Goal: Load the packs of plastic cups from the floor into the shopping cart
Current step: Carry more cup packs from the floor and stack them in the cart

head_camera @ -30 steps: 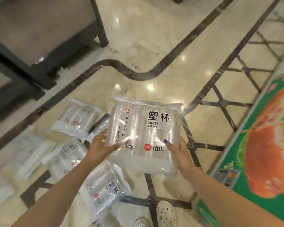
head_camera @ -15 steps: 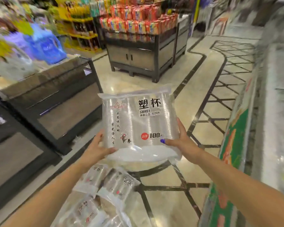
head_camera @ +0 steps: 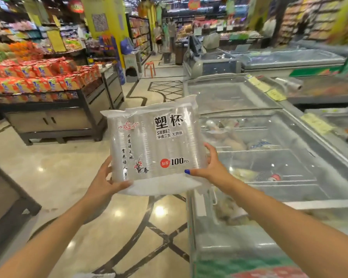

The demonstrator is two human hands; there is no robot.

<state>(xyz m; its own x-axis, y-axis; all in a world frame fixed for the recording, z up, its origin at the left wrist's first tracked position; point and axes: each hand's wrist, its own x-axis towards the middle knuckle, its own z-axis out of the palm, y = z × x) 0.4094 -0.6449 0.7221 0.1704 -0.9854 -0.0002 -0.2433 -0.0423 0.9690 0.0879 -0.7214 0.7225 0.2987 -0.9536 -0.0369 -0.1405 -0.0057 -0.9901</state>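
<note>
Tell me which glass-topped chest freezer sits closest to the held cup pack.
The near glass-lidded chest freezer, directly right of the clear plastic cup pack; the others stand farther up the aisle.

There is just the one view, worn on the person's head and facing forward down the shop aisle, close above both outstretched forearms that enter from the lower corners, with the glass-topped freezer [head_camera: 269, 157] at right and snack shelves [head_camera: 38, 77] upper left.
</note>
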